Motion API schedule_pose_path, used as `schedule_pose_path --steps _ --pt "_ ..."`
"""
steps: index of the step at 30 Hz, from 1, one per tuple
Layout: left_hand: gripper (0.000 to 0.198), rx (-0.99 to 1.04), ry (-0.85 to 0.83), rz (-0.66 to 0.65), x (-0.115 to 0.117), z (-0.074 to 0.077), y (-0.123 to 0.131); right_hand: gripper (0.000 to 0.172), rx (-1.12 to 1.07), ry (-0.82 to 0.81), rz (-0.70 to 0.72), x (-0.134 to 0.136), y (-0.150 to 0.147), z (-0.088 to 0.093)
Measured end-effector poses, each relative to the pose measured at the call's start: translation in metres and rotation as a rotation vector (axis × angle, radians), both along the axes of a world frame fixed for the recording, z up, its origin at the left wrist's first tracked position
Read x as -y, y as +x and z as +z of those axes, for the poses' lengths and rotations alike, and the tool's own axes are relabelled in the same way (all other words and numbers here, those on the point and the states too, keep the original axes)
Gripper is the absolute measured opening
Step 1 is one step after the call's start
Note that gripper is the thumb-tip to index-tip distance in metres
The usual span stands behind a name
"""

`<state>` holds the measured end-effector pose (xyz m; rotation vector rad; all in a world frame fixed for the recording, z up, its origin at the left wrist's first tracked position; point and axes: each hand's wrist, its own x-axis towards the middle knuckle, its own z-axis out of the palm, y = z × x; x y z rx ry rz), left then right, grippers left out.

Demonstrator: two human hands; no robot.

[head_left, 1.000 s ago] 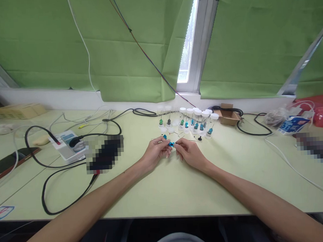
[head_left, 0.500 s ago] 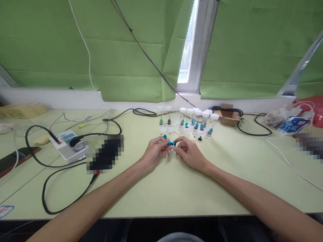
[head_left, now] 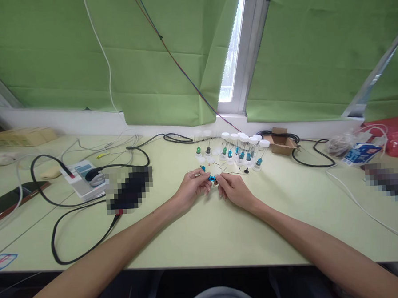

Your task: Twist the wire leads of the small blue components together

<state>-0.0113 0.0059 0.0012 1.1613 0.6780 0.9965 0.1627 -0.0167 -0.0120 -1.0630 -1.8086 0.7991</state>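
Note:
My left hand and my right hand meet over the middle of the pale green table, both with fingers pinched. Between the fingertips sits a small shiny blue part; the left fingers grip it and the right fingertips touch its right end. Another small blue piece lies just behind the left hand, beside a thin metal pin. A cluster of several clear vials with white caps, holding small blue, green and dark parts, stands just beyond the hands.
Black cables loop across the left of the table near a white device and a dark phone. A small cardboard box sits behind the vials. A carton and white cables lie at the right.
The right fingertips shifted slightly around the blue part, lifting toward it and then settling lower again. The left hand has stayed almost still.

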Motion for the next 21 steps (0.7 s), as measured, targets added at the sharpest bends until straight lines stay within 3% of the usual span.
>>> schedule_pose_path --steps 3,7,17,21 --pt "0.027 0.001 -0.007 0.018 0.0004 0.0012 -0.0002 0.042 -0.012 0.009 -0.007 -0.0006 -0.0001 -0.0003" --pt "0.028 0.008 -0.029 0.06 0.0004 0.0036 0.0003 0.03 -0.047 0.004 -0.009 0.0002 -0.0002 0.0013" --pt "0.031 -0.028 -0.034 0.069 -0.0005 0.0032 -0.0001 0.026 -0.066 -0.012 0.015 0.0017 -0.0008 0.0015" --pt "0.03 -0.036 -0.031 0.056 -0.0004 0.0029 -0.0004 0.032 -0.039 -0.011 0.018 0.002 -0.0005 0.002"
